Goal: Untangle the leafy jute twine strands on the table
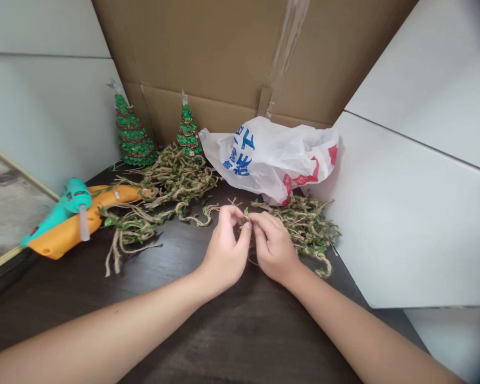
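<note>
My left hand [229, 245] and my right hand [272, 245] meet above the dark table. Between their fingertips is a small piece of leafy twine [246, 214], pinched from both sides; most of it is hidden by my fingers. Just right of my right hand lies a pile of twine with green leaves [310, 224]. A bigger heap of the same leafy twine [178, 173] sits behind and to the left, with loose strands [132, 229] trailing toward the front. One curly strand [200, 218] reaches close to my left hand.
A teal and orange glue gun [70, 213] lies at the left. Two small green Christmas trees [133, 133] stand at the back left. A white plastic bag [272, 154] rests against the cardboard [208, 48]. White panels [408, 213] flank the dark table [232, 341].
</note>
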A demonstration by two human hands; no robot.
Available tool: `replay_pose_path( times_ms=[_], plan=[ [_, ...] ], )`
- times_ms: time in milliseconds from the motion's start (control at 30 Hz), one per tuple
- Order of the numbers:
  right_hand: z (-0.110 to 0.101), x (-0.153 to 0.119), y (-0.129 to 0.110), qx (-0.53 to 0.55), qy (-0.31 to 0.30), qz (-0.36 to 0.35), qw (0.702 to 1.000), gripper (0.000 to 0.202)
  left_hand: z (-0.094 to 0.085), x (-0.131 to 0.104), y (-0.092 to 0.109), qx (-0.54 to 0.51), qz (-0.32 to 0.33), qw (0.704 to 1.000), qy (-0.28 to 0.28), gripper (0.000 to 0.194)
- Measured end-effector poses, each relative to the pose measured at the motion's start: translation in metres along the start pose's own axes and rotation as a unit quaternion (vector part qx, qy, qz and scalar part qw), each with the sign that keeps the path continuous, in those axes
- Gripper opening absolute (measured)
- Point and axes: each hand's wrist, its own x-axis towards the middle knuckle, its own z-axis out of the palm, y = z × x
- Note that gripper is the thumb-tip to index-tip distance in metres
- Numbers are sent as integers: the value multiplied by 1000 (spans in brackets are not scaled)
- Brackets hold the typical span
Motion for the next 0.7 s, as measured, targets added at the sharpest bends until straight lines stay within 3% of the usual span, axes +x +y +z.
replay_pose_path(
  times_ms=[100,267,533,700],
  plan=[
    [0,0,-1,0,4,-5,1000,27,0,0,1,-6,-9,1000,1,18],
    [-2,1,-4,-10,16,6,1000,23,-1,0,4,8,-11,1000,-1,6],
    [-3,2,-7,12,-27,22,999,17,-1,0,3,12,-13,1000,-12,4],
    [-3,2,-7,8,35,41,999,15,-2,-1,6,17,-19,1000,-9,9]
  ],
)
